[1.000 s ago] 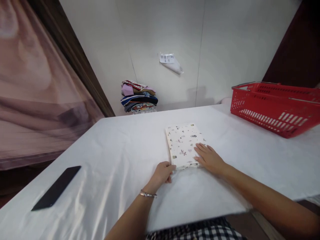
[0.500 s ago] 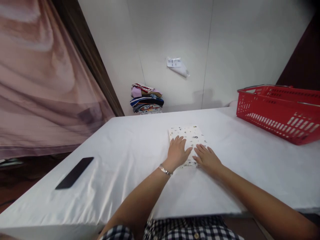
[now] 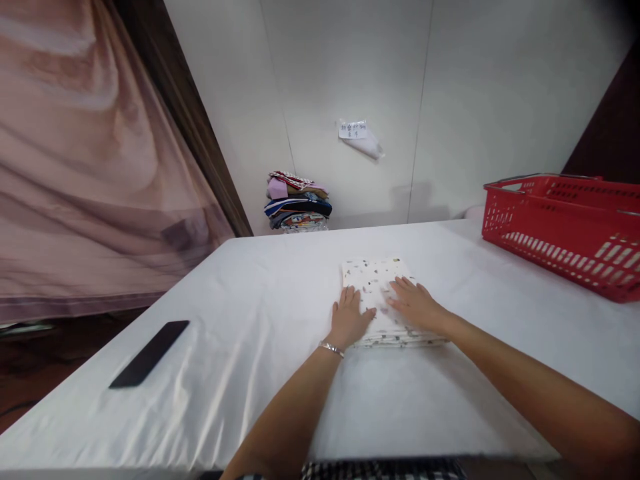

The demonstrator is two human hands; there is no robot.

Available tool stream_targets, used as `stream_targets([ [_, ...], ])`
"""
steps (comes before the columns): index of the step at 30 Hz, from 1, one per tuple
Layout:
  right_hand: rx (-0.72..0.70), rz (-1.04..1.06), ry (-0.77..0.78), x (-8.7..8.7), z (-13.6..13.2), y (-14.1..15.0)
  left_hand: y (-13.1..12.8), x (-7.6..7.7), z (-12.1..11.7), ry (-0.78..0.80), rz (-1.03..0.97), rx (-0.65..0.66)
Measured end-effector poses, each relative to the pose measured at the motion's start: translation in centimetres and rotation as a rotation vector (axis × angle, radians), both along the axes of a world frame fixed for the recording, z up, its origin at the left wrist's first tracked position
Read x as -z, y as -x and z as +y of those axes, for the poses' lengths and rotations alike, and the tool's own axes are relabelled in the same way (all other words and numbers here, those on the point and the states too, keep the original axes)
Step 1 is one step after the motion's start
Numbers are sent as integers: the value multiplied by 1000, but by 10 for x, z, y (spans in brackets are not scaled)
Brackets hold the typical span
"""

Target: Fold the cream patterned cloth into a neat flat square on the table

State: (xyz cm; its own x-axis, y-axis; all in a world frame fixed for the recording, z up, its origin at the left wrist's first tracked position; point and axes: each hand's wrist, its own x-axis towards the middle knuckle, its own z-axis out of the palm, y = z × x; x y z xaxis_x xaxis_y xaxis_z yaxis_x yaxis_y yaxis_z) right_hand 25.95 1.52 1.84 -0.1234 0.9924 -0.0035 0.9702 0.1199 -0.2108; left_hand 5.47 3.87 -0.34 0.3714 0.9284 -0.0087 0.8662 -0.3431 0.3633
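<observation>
A folded white cloth (image 3: 376, 275) with small printed marks lies on the white table (image 3: 280, 287) in front of me. My left hand (image 3: 349, 318) rests flat on its left near edge, fingers stretched out. My right hand (image 3: 416, 305) lies flat on the cloth's right half, fingers spread. A thin bracelet circles my left wrist. Neither hand grips anything.
A red plastic basket (image 3: 565, 227) stands at the table's right side. A black phone (image 3: 150, 343) lies near the left edge. A stack of folded clothes (image 3: 297, 203) sits beyond the far edge by the wall. A pink curtain (image 3: 85, 167) hangs at left.
My left hand moved from the cloth's near left corner onto its top and now lies flat there. My right hand stayed on the cloth. The camera view shifted a little.
</observation>
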Motion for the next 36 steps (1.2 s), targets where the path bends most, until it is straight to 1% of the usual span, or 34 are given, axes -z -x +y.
stream_targets([
  [2,22,-42,-23,-4,29,4,0,1,0,-7,-2,-4],
  [4,59,-66,-14,-3,59,6,1,2,0,-13,-4,-7],
  [7,120,-75,-21,6,94,1,2,4,1,-10,-11,-14],
  [10,174,-60,-22,20,112,-8,2,6,3,-4,-18,-16],
  [14,180,-48,-26,35,120,-16,3,9,2,-22,-18,-14],
  [17,181,-50,-13,40,122,-17,5,5,1,-7,15,-4],
  [19,183,-53,-5,41,122,-17,1,-4,3,15,64,2],
  [21,184,-53,-5,41,123,-16,-10,-18,12,-24,110,7],
  [23,188,-50,-13,41,122,-16,-26,-31,29,-164,118,30],
  [24,191,-48,-19,41,122,-16,-33,-36,41,-211,114,50],
  [25,194,-47,-23,40,121,-16,-40,-38,53,-218,116,73],
  [26,198,-43,-24,39,120,-16,-45,-37,66,-206,122,91],
  [27,199,-35,-23,39,119,-16,-47,-34,78,-184,129,76],
  [29,197,-17,-23,37,117,-16,-46,-24,98,-63,139,-42],
  [30,193,-9,-25,36,117,-16,-43,-17,104,-23,110,-109],
  [33,191,1,-30,35,116,-17,-33,-3,112,1,51,-149],
  [36,188,13,-30,36,116,-17,-30,0,109,-15,25,-131],
])
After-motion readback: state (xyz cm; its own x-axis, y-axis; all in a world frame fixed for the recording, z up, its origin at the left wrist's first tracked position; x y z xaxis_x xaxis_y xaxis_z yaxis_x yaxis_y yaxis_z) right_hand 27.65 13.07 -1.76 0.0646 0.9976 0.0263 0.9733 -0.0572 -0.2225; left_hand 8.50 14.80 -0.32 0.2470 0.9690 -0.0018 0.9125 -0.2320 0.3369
